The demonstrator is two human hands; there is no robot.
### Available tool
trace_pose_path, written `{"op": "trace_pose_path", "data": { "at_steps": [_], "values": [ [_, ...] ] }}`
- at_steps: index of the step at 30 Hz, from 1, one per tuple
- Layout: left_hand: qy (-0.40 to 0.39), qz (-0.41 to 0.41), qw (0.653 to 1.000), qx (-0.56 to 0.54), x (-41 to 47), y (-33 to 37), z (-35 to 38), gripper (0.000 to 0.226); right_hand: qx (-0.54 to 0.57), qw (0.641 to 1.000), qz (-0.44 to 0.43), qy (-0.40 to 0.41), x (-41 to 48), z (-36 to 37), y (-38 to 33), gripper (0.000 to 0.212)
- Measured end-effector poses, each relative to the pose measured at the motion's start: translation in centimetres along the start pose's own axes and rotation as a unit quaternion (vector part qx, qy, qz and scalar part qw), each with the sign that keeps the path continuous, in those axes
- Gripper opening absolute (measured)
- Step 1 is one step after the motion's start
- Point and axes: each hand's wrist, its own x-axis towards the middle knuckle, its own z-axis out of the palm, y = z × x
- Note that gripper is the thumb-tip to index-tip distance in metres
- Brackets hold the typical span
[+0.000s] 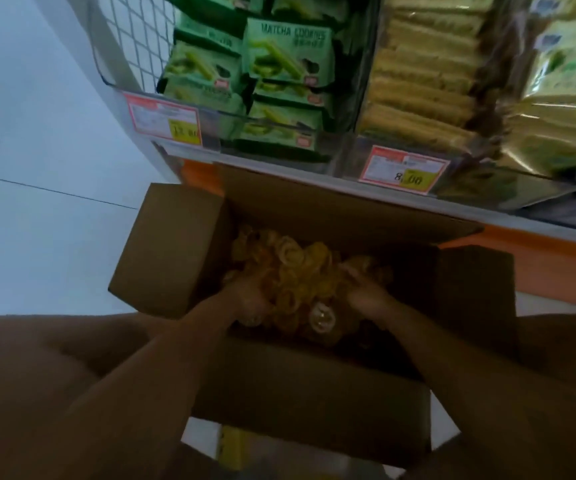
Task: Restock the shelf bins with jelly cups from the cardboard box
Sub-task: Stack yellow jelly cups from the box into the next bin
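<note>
An open cardboard box [172,251] stands on the floor below the shelf, its flaps folded outward. Inside lies a heap of several yellow-orange jelly cups [297,268]. Both my hands are down in the box. My left hand [245,297] is sunk into the left side of the heap, fingers curled round cups. My right hand [366,294] lies on the right side of the heap, fingers bent over cups. The image is blurred, so the exact grip of each hand is unclear. The shelf bins for jelly cups are not plainly in view.
Above the box runs a shelf edge [348,188] with price tags [404,169]. On it stand green matcha cookie packs [290,53] behind a clear front, and yellow wafer packs [428,77] to the right. White floor [37,220] lies to the left.
</note>
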Motion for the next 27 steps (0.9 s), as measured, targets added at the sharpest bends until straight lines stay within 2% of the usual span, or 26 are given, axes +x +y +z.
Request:
{"op": "trace_pose_path", "data": {
  "at_steps": [2,4,7,10,14,17,19,24,27],
  "values": [
    [0.031,-0.01,0.999,-0.027,1.3,-1.1,-0.1,0.084,0.018,1.0,-0.02,-0.006,1.6,0.6,-0.6,0.042],
    [0.054,0.003,0.998,-0.034,1.9,-1.5,-0.9,0.088,-0.019,0.999,-0.047,-0.005,3.8,1.1,-0.9,0.05],
    [0.04,0.048,0.997,-0.04,2.8,-1.8,-1.5,0.07,-0.153,0.988,-0.032,0.013,6.5,1.8,-1.1,0.062],
    [0.024,0.031,0.998,-0.045,3.3,-2.7,-1.2,0.058,-0.259,0.965,-0.045,0.006,7.7,3.0,-1.3,0.072],
    [-0.004,0.002,0.998,-0.057,3.3,-4.2,0.1,0.064,-0.315,0.948,-0.047,-0.004,9.0,4.6,-1.7,0.085],
    [-0.003,-0.038,0.995,-0.093,3.8,-4.8,0.8,0.077,-0.322,0.946,-0.037,-0.004,10.4,5.2,-1.5,0.09],
    [-0.01,-0.044,0.994,-0.104,4.0,-4.8,1.1,0.076,-0.369,0.929,-0.037,-0.018,10.6,5.5,-0.9,0.095],
    [-0.019,-0.048,0.993,-0.11,4.8,-4.8,2.1,0.074,-0.423,0.904,-0.003,-0.056,11.6,4.3,-0.5,0.083],
    [-0.069,-0.048,0.99,-0.11,4.9,-4.8,2.4,0.054,-0.418,0.906,-0.009,-0.07,11.2,4.2,-1.1,0.085]
  ]
}}
